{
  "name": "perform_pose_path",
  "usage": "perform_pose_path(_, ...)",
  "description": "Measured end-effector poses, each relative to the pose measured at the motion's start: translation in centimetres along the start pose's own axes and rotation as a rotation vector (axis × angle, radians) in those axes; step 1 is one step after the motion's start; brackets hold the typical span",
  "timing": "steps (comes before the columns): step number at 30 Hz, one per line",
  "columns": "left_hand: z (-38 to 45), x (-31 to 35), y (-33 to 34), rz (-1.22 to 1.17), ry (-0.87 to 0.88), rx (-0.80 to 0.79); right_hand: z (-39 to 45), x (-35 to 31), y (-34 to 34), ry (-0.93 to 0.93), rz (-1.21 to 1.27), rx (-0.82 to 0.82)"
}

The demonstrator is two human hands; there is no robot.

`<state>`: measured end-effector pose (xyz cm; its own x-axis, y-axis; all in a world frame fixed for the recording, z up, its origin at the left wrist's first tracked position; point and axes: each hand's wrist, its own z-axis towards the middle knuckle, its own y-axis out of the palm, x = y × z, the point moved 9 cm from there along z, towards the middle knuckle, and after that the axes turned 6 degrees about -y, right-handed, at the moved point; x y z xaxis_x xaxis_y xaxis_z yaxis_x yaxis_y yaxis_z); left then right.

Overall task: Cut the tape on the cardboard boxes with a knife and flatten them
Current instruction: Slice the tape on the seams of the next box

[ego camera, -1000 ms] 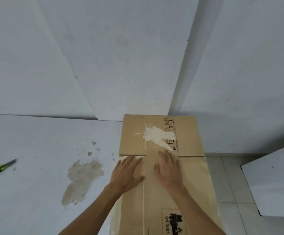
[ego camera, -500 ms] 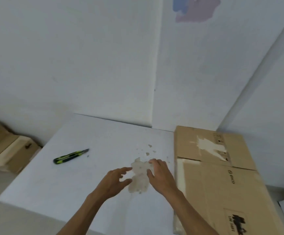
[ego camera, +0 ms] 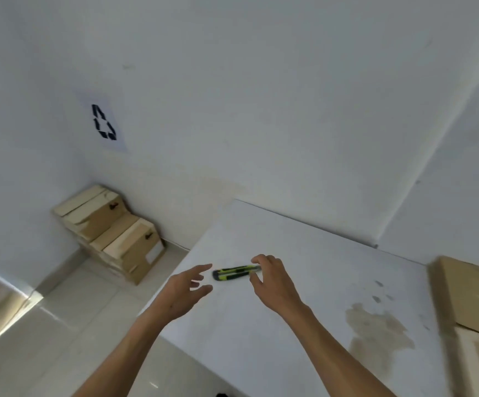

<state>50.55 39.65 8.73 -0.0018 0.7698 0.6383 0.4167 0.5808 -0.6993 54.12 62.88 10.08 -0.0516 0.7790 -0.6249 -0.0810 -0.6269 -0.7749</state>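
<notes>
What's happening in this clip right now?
A person is reaching for a green and black utility knife lying on the white table. The right hand is at its far end, fingers curved, grip not yet closed; the left hand hovers open beside it. A flattened cardboard box lies at the table's right edge, and more boxes are stacked on the floor.

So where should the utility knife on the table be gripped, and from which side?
Grip the utility knife round the middle of its green-and-black handle, from above. It lies flat on the white table, its right end already at the right hand.

Recycling symbol (ego camera: 104,122) on wall sheet (ego camera: 98,121).
</notes>
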Motion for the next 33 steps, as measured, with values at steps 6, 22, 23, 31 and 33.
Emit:
perform_pose_path(6,8.5,-8.5,-9.6,0.032,-0.071,-0.009,11.6,-5.1,9.5,-0.010,0.081,-0.063)
perform_pose_path(22,31.0,-32.3,-34.1,-0.077,-0.286,-0.102,42.1,-20.1,33.1,0.138,0.214,-0.346)
perform_pose_path(23,32.8,-34.1,-35.4,-0.080,-0.285,-0.106,43.7,-21.0,34.6,0.153,0.221,-0.346)
perform_pose_path(31,48.9,-50.4,-47.7,-0.121,-0.305,-0.166,58.3,-26.9,50.2,0.332,0.298,-0.309)
perform_pose_path(33,52.3,-55.2,-50.5,-0.158,-0.355,-0.170,62.2,-28.2,55.2,0.384,0.335,-0.321)
